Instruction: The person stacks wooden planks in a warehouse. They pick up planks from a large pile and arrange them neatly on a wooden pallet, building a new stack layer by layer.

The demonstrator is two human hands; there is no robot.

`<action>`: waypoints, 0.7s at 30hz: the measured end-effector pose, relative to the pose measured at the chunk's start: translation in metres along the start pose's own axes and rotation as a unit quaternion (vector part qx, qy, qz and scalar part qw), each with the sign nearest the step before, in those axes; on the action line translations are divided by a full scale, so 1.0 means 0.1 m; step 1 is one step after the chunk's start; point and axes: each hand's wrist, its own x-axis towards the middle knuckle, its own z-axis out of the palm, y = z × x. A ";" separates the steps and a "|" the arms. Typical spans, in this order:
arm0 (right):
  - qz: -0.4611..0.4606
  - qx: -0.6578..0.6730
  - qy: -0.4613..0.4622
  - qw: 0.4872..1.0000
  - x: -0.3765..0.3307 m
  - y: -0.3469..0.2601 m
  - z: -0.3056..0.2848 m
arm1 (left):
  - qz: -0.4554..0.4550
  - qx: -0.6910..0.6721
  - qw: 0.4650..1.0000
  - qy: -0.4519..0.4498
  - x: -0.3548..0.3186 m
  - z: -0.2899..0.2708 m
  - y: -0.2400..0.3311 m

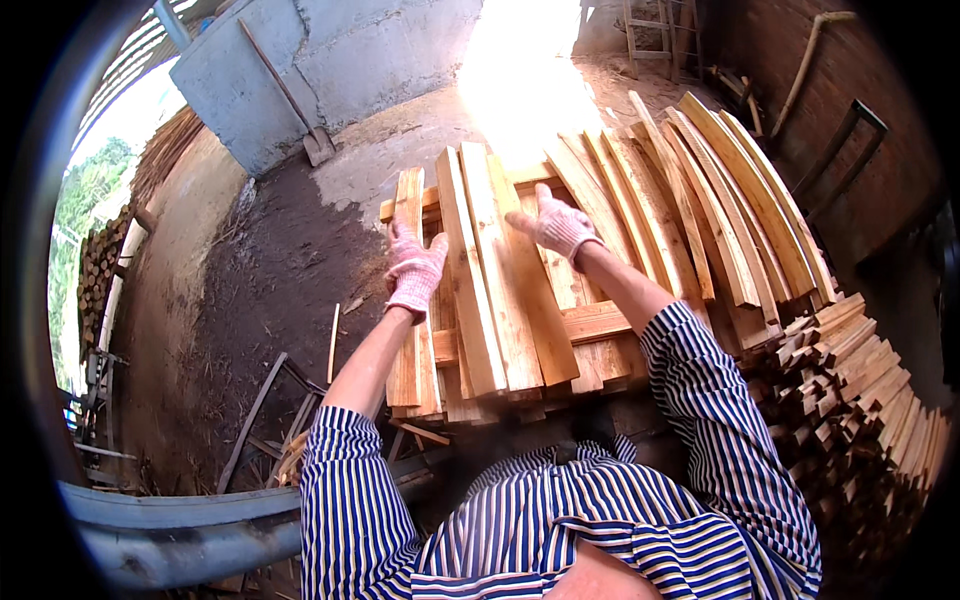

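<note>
My left hand (415,268), in a pinkish knit glove, is open above the leftmost board (407,340) of the stack, thumb apart from the fingers. My right hand (560,226), gloved alike, is open too, its fingers pointing left at the edge of a wooden plank (528,285); whether they touch it I cannot tell. Between the hands, several planks lie side by side, among them a pale plank (497,290). They rest across a wooden crosspiece (598,320) near me and another crosspiece (530,174) farther off. Neither hand holds anything.
More long boards (735,200) lie fanned out at the right. A pile of cut sticks (860,360) stands at lower right. A blue metal beam (190,508) runs at lower left. A shovel (318,148) leans on the grey wall (390,50). Bright light washes out the far floor.
</note>
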 end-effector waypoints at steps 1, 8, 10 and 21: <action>-0.027 0.103 -0.058 0.993 -0.03 -0.08 0.23 | 0.006 -0.141 0.990 -0.014 -0.07 -0.06 0.01; -0.035 0.490 -0.062 0.869 0.15 0.20 0.81 | -0.224 -0.555 0.748 -0.289 0.13 0.51 0.12; -0.094 0.530 -0.055 0.841 0.14 0.29 0.64 | -0.180 -0.546 0.758 -0.308 0.17 0.59 0.23; -0.109 -0.147 0.209 0.961 -0.23 0.00 0.33 | -0.178 -0.431 0.843 -0.269 0.07 0.45 0.14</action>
